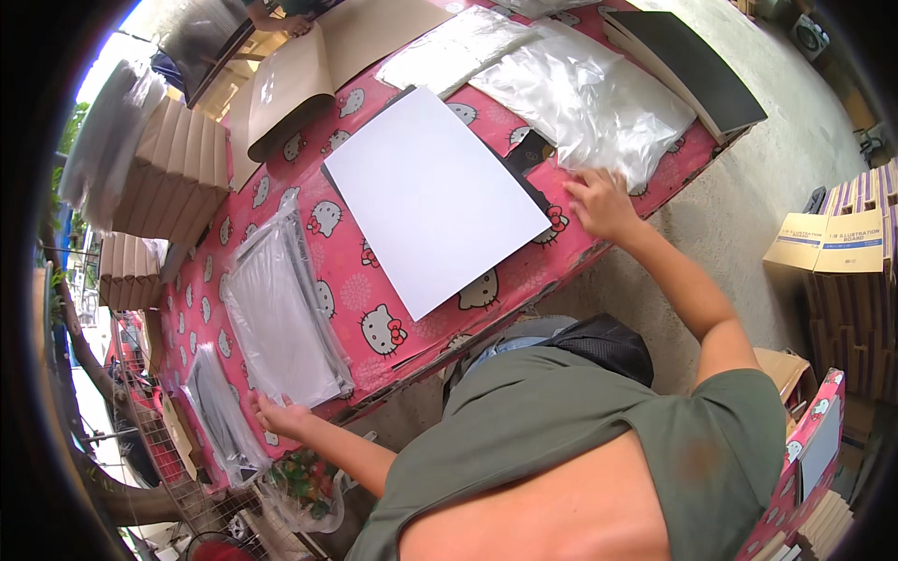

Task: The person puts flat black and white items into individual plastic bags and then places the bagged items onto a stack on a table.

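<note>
My right hand is at the near corner of a pile of clear plastic bags, its bent fingers closed on the edge of a bag. My left hand is held palm up with loosely spread fingers, at the near end of a stack of plastic-sleeved boards; it holds nothing. Between the two hands a white sheet or board lies at an angle on the table. Dark edges of a black board show from under it.
A pink cartoon-patterned cover lies on the table. Brown paper, wrapped bundles and another person's hand are at far left. Black boards lie far right. More sleeved boards sit left. Cartons stand right.
</note>
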`<state>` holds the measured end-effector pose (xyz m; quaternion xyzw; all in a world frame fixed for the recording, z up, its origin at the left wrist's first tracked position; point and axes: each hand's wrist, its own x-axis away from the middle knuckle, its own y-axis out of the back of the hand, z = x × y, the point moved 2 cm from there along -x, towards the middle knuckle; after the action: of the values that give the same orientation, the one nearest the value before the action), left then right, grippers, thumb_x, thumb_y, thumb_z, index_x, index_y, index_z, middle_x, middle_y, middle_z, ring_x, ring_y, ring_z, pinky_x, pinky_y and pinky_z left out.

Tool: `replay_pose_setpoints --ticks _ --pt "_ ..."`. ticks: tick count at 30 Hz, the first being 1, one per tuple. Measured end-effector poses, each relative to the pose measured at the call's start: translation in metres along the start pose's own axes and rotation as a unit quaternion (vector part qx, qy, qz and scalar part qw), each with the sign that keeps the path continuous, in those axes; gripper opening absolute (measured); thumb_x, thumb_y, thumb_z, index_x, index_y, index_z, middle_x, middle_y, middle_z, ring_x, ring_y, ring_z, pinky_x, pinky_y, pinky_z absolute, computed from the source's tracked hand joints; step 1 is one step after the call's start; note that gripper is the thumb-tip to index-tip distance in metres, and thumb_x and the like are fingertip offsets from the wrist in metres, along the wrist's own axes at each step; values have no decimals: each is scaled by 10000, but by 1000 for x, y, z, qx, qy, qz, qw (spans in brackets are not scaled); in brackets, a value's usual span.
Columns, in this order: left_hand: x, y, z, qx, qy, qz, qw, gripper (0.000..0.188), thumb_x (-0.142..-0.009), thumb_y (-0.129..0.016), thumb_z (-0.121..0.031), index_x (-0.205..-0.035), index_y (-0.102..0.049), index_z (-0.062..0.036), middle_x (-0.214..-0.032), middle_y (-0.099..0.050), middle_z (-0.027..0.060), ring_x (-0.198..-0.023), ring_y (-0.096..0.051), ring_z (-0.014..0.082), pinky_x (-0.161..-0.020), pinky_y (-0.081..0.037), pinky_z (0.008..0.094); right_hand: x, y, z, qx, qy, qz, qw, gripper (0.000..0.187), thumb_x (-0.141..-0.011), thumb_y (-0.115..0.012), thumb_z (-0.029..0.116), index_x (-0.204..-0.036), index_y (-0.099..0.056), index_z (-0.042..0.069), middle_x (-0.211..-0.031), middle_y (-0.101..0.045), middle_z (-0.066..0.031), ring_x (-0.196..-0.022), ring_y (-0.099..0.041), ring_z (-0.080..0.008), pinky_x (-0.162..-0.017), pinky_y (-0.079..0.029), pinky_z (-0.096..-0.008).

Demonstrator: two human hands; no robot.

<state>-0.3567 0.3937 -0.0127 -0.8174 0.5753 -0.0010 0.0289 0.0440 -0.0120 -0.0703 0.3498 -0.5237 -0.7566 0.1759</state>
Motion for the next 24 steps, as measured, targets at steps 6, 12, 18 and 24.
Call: replay_pose_setpoints --ticks 6,12,18,24 --pt "22 -29 -1 33 28 91 995 317 -745 -534 -132 -1059 -505 -115 -1095 -455 52 -1059 -386 217 -829 -333 389 -9 69 -38 -38 -110 -111 987 496 -646 -685 400 -1000 -586 67 -1021 -544 -101 -1011 -481 -259 -901 -317 -461" --pt "66 -65 0 84 64 234 967 273 -795 -532 -100 -1066 -499 -96 -1047 -473 43 -994 -442 168 -783 -360 359 2 52 -72 7 -275 98 956 489 -676 -671 362 -1095 -537 148 -1067 -548 -50 -1008 -500 -219 -908 -282 -502" --pt "125 -95 -6 95 74 396 910 280 -806 -505 -48 -1084 -480 -64 -1139 -455 59 -1020 -484 178 -787 -385 340 -10 68 -104 13 -272 -58 960 292 -723 -643 289 -995 -611 189 -1186 -477 -34 -1068 -451 -218 -839 -316 -499" --pt "156 -117 -28 91 58 488 866 254 -820 -505 -18 -1072 -492 -46 -1179 -451 62 -1049 -475 185 -833 -385 321 -10 46 -92 146 -230 95 957 223 -739 -633 259 -946 -613 179 -1117 -490 -43 -1062 -447 -222 -851 -312 -525"
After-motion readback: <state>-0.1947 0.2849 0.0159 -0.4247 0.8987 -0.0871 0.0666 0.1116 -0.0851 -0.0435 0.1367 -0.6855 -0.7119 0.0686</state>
